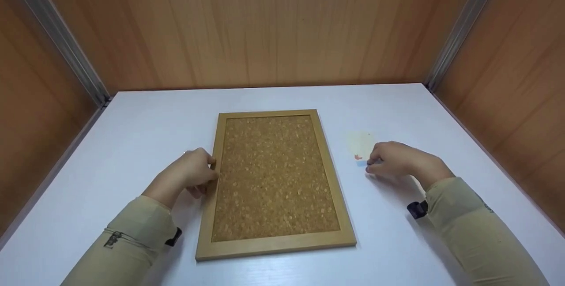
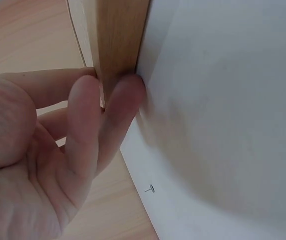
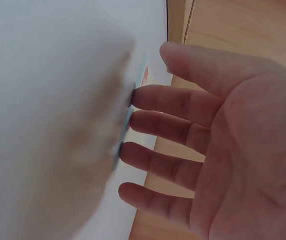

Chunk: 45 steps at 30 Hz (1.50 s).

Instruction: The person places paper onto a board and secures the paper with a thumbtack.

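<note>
A cork board (image 1: 273, 180) in a light wooden frame lies flat on the white table (image 1: 159, 122). My left hand (image 1: 194, 171) holds its left side, with the thumb and a finger on the frame; in the left wrist view other fingertips meet the frame's side (image 2: 120, 45) down by the tabletop. To the right of the board lies a pale yellow paper (image 1: 359, 142) with a small orange mark and a blue strip. Over its near right edge is my right hand (image 1: 397, 162). The right wrist view shows these fingers (image 3: 175, 105) nearly straight, some tips at the blue strip, thumb apart.
Wood-grain panels stand behind the table (image 1: 273, 30) and at both sides, with metal posts (image 1: 463, 25) in the corners. A small dark T-shaped thing, like a pin (image 2: 151, 189), lies near the table's edge. Each wrist wears a black device (image 1: 417, 209).
</note>
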### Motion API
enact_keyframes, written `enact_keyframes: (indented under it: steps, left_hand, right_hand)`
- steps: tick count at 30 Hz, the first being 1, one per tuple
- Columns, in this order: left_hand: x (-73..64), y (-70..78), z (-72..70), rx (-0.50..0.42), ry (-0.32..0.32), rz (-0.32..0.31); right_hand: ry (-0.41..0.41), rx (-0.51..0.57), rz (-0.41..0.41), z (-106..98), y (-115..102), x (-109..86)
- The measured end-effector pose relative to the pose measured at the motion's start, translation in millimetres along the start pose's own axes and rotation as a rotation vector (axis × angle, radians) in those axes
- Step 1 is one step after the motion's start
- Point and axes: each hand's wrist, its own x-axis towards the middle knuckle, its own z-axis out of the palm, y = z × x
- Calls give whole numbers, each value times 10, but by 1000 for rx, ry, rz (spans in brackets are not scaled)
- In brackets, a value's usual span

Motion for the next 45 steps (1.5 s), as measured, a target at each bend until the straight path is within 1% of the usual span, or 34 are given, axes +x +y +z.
enact_keyframes:
  steps: [4, 7, 9, 12, 14, 16, 20, 24, 28, 31, 35, 36, 40, 45]
  left_hand:
    - [-5, -8, -1, 4, 5, 5]
    - [-5, -6, 2, 0, 7, -5]
    - [-3, -4, 5, 1, 2, -12]
    - [3, 9, 14, 13, -2, -11]
    - [5, 23, 13, 30, -3, -10]
    - [4, 39, 13, 45, 1, -8]
    - [-6, 52, 16, 52, 3, -16]
    - [-5, 54, 7, 50, 2, -20]
    - [0, 53, -4, 46, -4, -16]
    - [-5, 51, -9, 61, -11, 5]
    - [-7, 56, -8, 78, -12, 16]
    - [-7, 61, -8, 76, -9, 10]
    - [-1, 78, -14, 75, -5, -4]
    - [2, 89, -24, 74, -9, -9]
  right_hand:
    - [-7, -3, -24, -16, 1, -27]
    - [-5, 12, -14, -35, 25, -12]
    - [24, 23, -6, -46, 48, 12]
    - [102, 35, 19, -81, 73, 51]
    - [164, 43, 47, -120, 78, 71]
    - [202, 52, 90, -168, 76, 90]
    - [227, 63, 219, -255, 74, 137]
    - [194, 71, 345, -318, 82, 204]
    - [114, 74, 407, -330, 91, 281]
    - [51, 62, 415, -307, 79, 322]
    - [-2, 48, 421, -248, 52, 357]
    - [-9, 47, 423, -233, 43, 368]
    - [-22, 17, 430, -181, 8, 401]
    - [-5, -4, 438, -158, -31, 428]
